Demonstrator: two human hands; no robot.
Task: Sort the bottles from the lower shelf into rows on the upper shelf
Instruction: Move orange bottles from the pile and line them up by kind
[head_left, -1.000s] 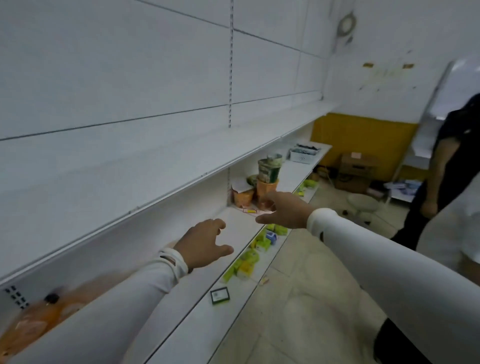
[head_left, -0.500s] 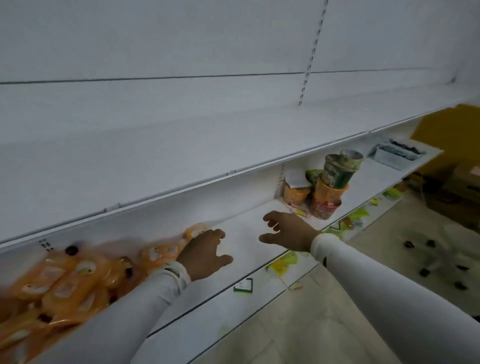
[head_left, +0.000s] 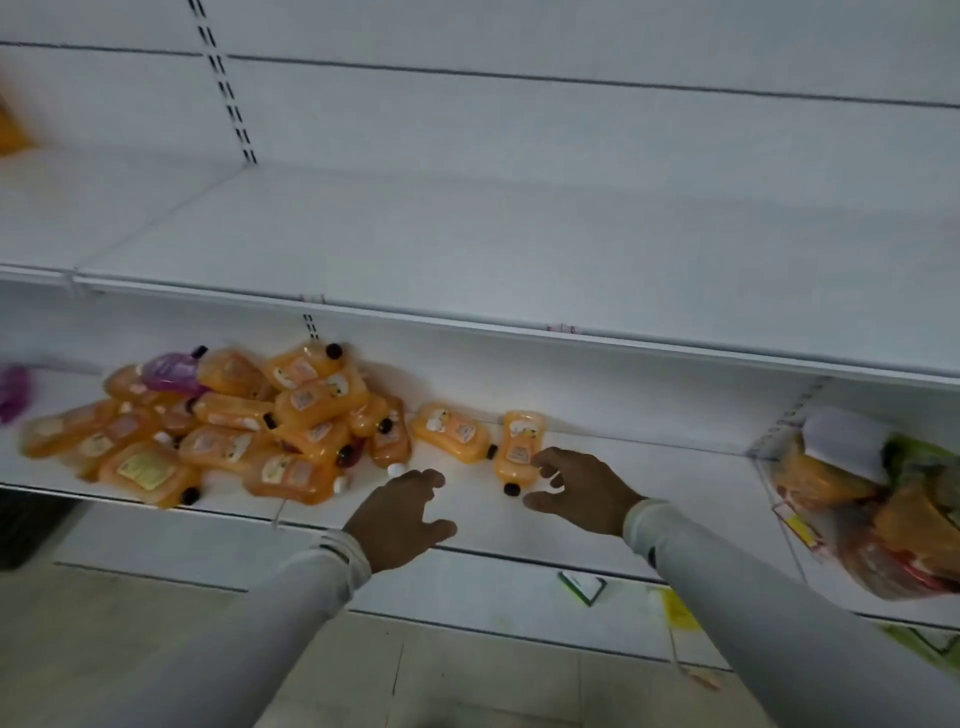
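Shop: slotted white shelving (head_left: 467, 249), stock

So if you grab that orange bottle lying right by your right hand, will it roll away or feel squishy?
Probably no rolling: the orange bottle looks flat-sided and lies flat on the lower shelf. It seems full of liquid, so likely heavyish for its size. Its glossy plastic may be a bit slippery for the right hand.

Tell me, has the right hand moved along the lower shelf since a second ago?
Yes. The right hand was by the stacked cups at the shelf's right end; now it is leftward along the lower shelf, beside an orange bottle.
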